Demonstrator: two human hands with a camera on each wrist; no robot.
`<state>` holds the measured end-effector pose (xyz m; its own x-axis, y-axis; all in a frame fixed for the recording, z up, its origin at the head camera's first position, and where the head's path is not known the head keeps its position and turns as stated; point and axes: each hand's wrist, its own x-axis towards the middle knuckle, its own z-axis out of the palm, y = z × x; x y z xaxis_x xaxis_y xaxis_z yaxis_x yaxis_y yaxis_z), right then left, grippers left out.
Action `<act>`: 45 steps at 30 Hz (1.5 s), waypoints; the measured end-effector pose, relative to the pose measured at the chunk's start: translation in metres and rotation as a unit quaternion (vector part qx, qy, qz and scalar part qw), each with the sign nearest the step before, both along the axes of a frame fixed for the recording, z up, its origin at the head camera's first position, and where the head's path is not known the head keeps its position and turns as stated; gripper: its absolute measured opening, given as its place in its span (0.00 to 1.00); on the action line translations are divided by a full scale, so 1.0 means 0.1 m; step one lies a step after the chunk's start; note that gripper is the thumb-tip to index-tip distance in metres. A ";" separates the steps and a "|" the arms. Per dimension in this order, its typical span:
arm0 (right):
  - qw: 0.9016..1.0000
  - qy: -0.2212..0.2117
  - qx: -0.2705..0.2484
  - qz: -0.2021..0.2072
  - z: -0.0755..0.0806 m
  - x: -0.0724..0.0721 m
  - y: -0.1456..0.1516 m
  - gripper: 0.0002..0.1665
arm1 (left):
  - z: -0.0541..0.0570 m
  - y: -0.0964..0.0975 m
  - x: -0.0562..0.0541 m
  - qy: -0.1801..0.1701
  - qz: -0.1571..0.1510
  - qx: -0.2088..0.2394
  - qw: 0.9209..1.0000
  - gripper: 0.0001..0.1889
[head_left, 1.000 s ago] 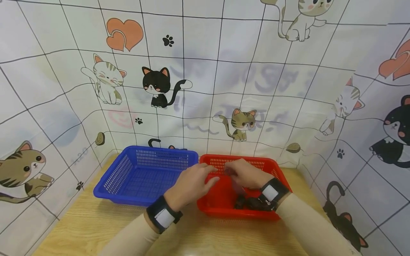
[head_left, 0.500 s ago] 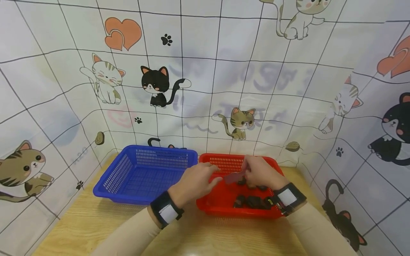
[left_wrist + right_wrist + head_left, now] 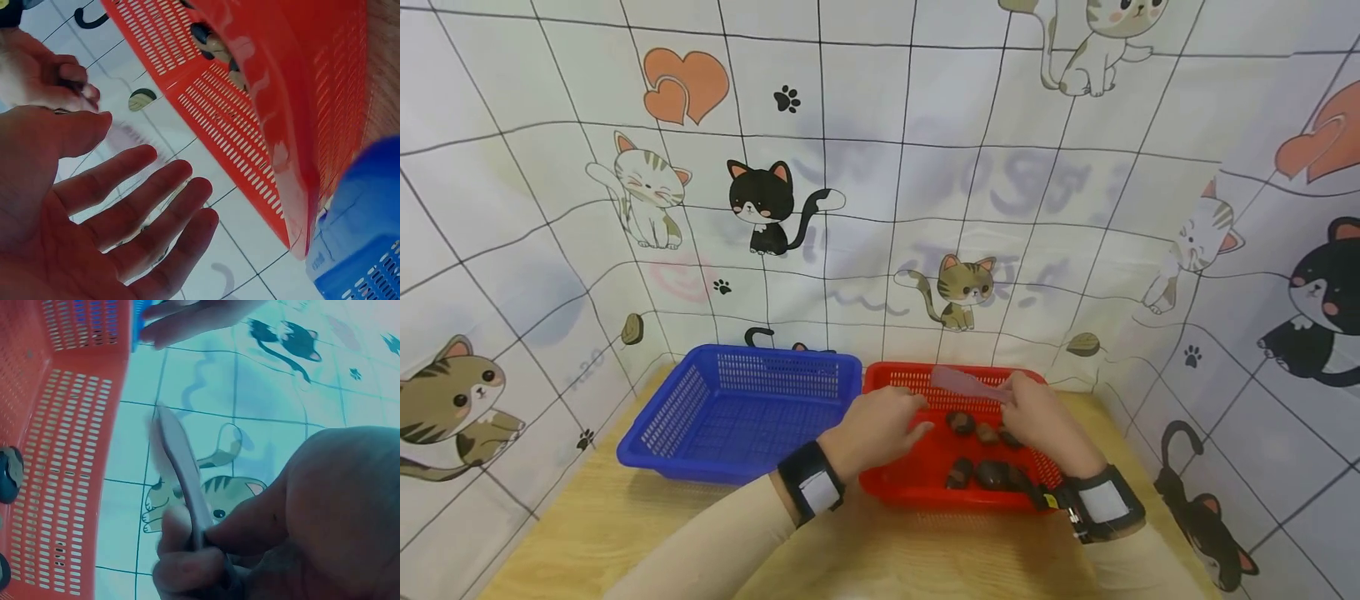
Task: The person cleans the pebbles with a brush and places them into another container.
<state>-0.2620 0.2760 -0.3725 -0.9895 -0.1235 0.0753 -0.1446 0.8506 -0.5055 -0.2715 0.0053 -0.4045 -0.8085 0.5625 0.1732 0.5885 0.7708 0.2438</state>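
Note:
My right hand (image 3: 1045,421) pinches the narrow handle of a pink, see-through, flat knife-shaped tool (image 3: 958,382). Its broad end points left, above the back of the red basket (image 3: 887,483). In the right wrist view, the tool (image 3: 178,447) appears edge-on between thumb and fingers. My left hand (image 3: 880,433) hovers palm down over the basket's left side; in the left wrist view its fingers (image 3: 134,206) are spread and hold nothing. Several dark brown, rounded lumps (image 3: 992,475) with tan patches lie in the red basket, in a front and a back group.
To the left, a blue basket (image 3: 643,446) stands beside the red one on the wooden table (image 3: 595,533). White cloth walls (image 3: 865,192) printed with cats rise behind and at both sides.
My right hand has moved right and lifted the pink tool from inside the red basket to rim height, uncovering the back lumps. The left hand has shifted slightly right.

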 end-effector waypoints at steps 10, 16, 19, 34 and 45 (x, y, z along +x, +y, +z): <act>0.982 -0.039 -0.167 -0.075 -0.12 0.20 0.09 0.18 | -0.09 0.22 -0.04 -0.005 -0.016 -0.045 0.999 0.15; 0.971 -0.023 -0.201 -0.127 -0.22 0.34 0.16 0.24 | -0.03 0.35 -0.01 -0.009 -0.026 -0.057 0.998 0.11; 0.970 -0.011 -0.205 -0.132 -0.27 0.40 0.21 0.28 | 0.02 0.43 -0.01 -0.016 -0.028 -0.061 0.998 0.14; 0.949 -0.077 -0.283 -0.119 -0.30 0.41 0.24 0.18 | -0.08 0.84 -0.16 -0.021 -0.032 -0.151 0.988 0.12; 0.945 -0.080 -0.295 -0.119 -0.30 0.43 0.30 0.19 | -0.12 1.00 -0.17 -0.068 -0.023 -0.142 0.987 0.19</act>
